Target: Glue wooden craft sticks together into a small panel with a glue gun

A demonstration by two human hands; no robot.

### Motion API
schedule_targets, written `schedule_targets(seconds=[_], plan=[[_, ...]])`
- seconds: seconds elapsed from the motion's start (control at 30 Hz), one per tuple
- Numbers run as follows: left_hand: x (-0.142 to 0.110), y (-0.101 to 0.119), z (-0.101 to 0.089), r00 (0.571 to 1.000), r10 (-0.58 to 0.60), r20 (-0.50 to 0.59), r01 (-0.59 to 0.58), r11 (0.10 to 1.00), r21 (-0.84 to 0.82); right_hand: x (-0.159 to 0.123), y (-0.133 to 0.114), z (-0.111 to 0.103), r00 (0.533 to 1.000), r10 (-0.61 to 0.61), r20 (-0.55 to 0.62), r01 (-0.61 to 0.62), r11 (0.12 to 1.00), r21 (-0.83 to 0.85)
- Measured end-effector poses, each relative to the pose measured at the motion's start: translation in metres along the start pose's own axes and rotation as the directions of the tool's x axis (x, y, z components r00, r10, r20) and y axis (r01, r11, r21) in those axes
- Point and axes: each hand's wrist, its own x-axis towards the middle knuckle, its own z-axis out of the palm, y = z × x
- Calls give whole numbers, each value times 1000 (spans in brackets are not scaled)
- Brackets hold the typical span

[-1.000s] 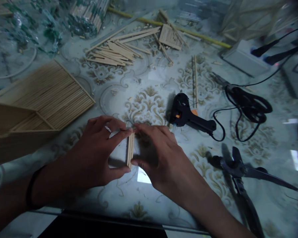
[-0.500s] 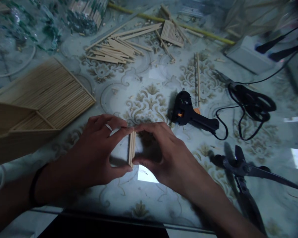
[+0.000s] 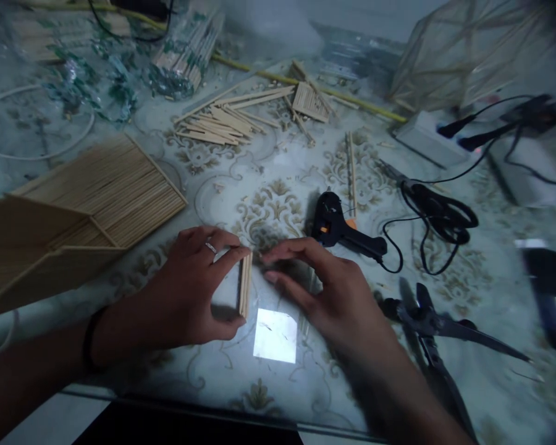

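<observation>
My left hand (image 3: 192, 287) grips a short bundle of wooden sticks (image 3: 245, 285) by its two ends, between thumb and fingers. The sticks lie side by side, roughly upright in the view. My right hand (image 3: 324, 284) is just to the right of them, apart from the bundle, its thumb and fingers spread with nothing seen between them. Beyond that hand lies a black hot glue gun (image 3: 343, 232) on its side. To the left stands a box-like structure of wooden sticks (image 3: 134, 198).
Loose sticks (image 3: 222, 123) and a small stick panel (image 3: 310, 102) lie at the back. On the right are scissors (image 3: 435, 204), cutting pliers (image 3: 430, 321) and a white power strip (image 3: 435, 139) with cables. A glass-topped table edge (image 3: 189, 408) runs in front.
My right hand has let go of the stick bundle and moved off to the right. My left hand still holds it. The view has shifted, showing more of the table's back.
</observation>
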Motion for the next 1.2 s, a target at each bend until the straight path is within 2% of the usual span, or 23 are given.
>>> schedule_targets(seconds=[0.13,0.33,0.43,0.5,0.6,0.67,0.77,0.87,0.93,1.0,1.07,1.2], plan=[[0,2,1,1000,-6,-13,6,1000,-23,4,0,1,985,62,-158,-54,997,55],[-5,4,2,996,25,-84,-24,1000,11,5,5,0,978,74,-194,-34,978,205],[-2,-1,-7,983,-2,-183,13,998,59,3,5,-3,977,72,-203,-31,980,196],[0,-7,-15,959,-65,-277,90,993,79,2,3,-5,976,82,-203,-40,978,206],[4,-16,-24,930,-126,-346,147,989,34,0,0,-14,966,103,-238,-59,982,182],[4,-19,-25,930,-139,-341,139,990,-24,-1,2,-25,950,94,-297,-76,995,71],[3,-19,-22,939,-140,-314,117,989,-90,-3,15,-48,929,-12,-369,-53,985,-166],[0,-19,-19,952,-129,-276,93,986,-141,-5,34,-65,940,-112,-321,-18,926,-376],[-1,-18,-18,960,-129,-248,86,981,-174,-5,46,-68,959,-120,-258,-13,886,-463],[-2,-18,-19,967,-133,-217,90,976,-198,-2,54,-66,968,-95,-232,-33,869,-494],[-3,-19,-21,975,-130,-182,89,973,-215,2,59,-59,961,-29,-276,-113,868,-484],[-2,-20,-24,985,-106,-137,69,965,-255,12,64,-51,908,106,-405,-288,859,-424]])
